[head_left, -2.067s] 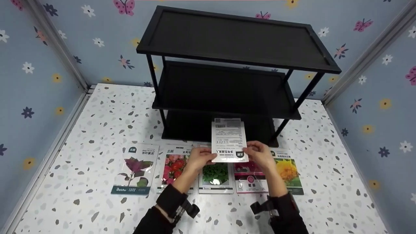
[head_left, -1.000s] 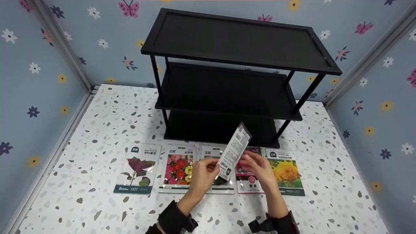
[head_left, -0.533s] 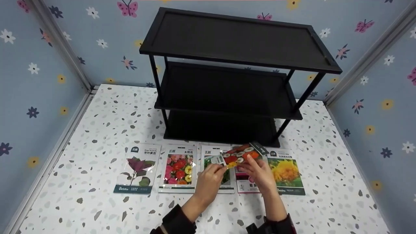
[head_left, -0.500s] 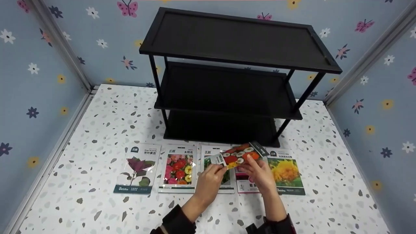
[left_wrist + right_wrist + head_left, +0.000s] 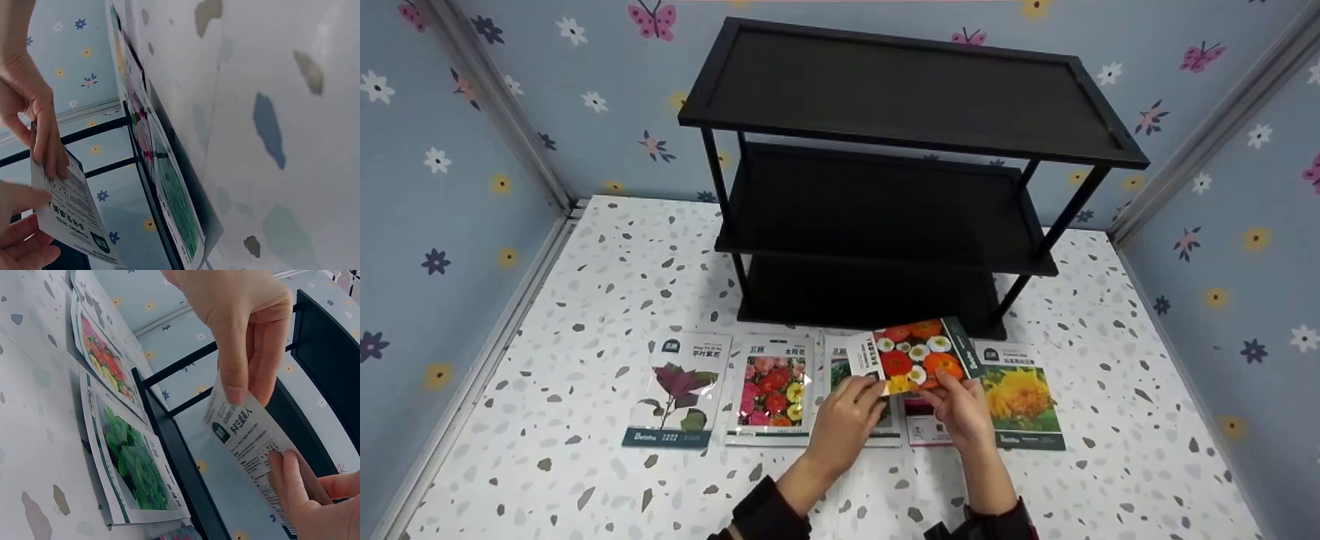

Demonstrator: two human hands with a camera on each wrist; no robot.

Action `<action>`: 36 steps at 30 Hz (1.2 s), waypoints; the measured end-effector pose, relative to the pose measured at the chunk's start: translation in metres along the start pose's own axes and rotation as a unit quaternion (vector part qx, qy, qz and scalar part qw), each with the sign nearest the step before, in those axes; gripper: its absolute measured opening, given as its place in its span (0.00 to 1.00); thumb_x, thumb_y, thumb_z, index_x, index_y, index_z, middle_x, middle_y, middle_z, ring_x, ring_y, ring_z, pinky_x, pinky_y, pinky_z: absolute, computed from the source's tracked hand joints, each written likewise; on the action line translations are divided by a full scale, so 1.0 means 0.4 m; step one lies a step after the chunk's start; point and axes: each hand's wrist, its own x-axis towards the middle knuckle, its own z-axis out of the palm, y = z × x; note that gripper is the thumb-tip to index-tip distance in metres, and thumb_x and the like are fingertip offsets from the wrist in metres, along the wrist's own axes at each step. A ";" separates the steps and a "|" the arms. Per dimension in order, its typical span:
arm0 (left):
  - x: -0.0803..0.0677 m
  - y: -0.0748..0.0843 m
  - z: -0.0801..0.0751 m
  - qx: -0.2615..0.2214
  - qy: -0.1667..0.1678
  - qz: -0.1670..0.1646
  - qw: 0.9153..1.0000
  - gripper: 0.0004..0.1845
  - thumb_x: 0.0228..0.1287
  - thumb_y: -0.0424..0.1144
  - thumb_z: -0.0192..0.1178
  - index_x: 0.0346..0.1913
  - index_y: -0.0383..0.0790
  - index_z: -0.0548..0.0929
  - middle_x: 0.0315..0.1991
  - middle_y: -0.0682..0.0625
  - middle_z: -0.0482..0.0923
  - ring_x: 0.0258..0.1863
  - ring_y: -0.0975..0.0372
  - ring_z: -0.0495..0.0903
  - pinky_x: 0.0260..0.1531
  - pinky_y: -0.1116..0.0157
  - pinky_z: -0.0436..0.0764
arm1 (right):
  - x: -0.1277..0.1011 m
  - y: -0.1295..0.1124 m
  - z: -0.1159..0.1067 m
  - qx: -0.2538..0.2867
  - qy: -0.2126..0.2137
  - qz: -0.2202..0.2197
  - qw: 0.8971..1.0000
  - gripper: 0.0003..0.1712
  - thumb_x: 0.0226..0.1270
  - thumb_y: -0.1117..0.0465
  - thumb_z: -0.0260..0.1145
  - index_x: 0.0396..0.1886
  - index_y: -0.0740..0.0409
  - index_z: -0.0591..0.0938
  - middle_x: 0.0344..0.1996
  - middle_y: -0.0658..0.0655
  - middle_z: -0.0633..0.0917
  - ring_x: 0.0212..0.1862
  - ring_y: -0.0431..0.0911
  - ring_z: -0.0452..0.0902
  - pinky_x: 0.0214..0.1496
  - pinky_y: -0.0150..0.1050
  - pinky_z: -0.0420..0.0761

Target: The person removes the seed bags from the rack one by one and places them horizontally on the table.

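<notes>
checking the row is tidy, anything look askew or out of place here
Only the seed packet with red and white flowers: held tilted above the table between the left hand and right hand. The other packets lie flat in a row.

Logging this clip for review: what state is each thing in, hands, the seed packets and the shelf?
Left hand: pinches the held packet's left end.
Right hand: pinches its lower edge.
Held seed packet: lifted off the table, flower picture up, tilted.
Purple-leaf packet: flat on the table, face up.
Red-flower packet: flat, face up.
Green-leaf packet: flat, partly under the hands.
Yellow-flower packet: flat, face up.
Black shelf: upright, tiers bare.
</notes>
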 end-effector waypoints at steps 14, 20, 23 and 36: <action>0.045 0.006 -0.018 -0.406 0.001 -0.379 0.832 0.29 0.61 0.38 0.55 0.59 0.22 0.60 0.50 0.35 0.69 0.50 0.50 0.71 0.45 0.61 0.74 | -0.017 0.009 0.031 0.119 0.020 -0.035 0.992 0.12 0.67 0.73 0.43 0.49 0.74 0.63 0.34 0.61 0.79 0.31 0.47 0.77 0.36 0.41 0.79; 0.059 0.014 -0.004 -0.446 0.027 -0.435 0.782 0.18 0.61 0.33 0.55 0.49 0.21 0.71 0.39 0.38 0.76 0.36 0.58 0.76 0.35 0.64 0.77 | -0.018 0.024 0.039 0.121 0.028 -0.040 0.991 0.16 0.68 0.73 0.42 0.54 0.75 0.60 0.36 0.60 0.78 0.32 0.46 0.76 0.37 0.38 0.78; 0.063 0.017 0.001 -0.471 0.049 -0.459 0.752 0.17 0.60 0.28 0.54 0.50 0.20 0.70 0.39 0.37 0.77 0.34 0.59 0.77 0.35 0.59 0.78 | -0.019 0.028 0.039 0.126 0.032 -0.037 0.991 0.20 0.68 0.72 0.43 0.57 0.76 0.56 0.39 0.59 0.78 0.38 0.47 0.77 0.42 0.40 0.78; 0.070 -0.031 -0.038 -0.533 0.034 -0.482 0.695 0.17 0.59 0.26 0.53 0.49 0.17 0.69 0.38 0.36 0.77 0.33 0.60 0.79 0.35 0.62 0.79 | -0.029 -0.016 -0.020 0.144 -0.062 -0.001 0.988 0.14 0.69 0.67 0.45 0.38 0.62 0.78 0.36 0.58 0.81 0.32 0.46 0.79 0.34 0.35 0.79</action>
